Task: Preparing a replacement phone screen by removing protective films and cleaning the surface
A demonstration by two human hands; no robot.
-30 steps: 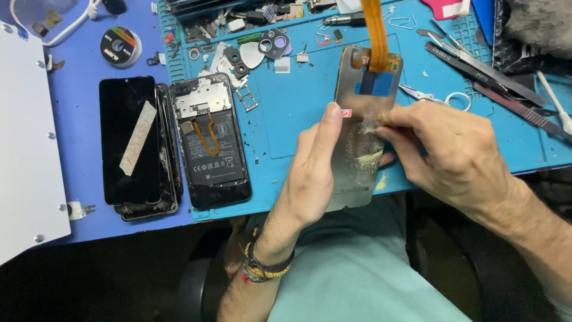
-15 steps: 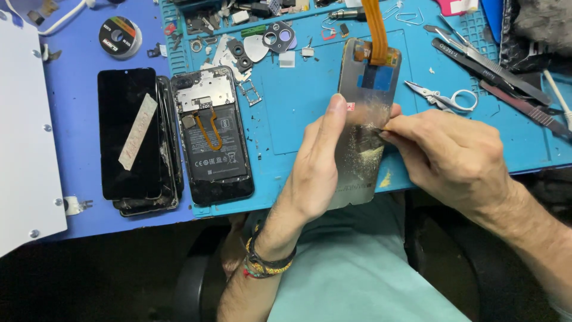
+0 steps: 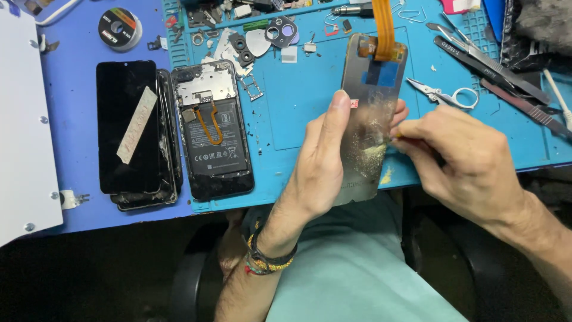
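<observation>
Phone display panel held upright over the blue work mat, orange flex ribbon at its far end.

Left hand clamped on the near long edge, thumb laid flat; right hand with fingertips pinched together at the residue patch, tool not discernible. Long axis running away from the body, slightly tilted. Probably thin, light, brittle; best gripped by the edges.

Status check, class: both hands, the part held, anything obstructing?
Left hand grips display panel. Right hand scrapes its residue. Orange flex cable attached; nothing obstructing.
</observation>
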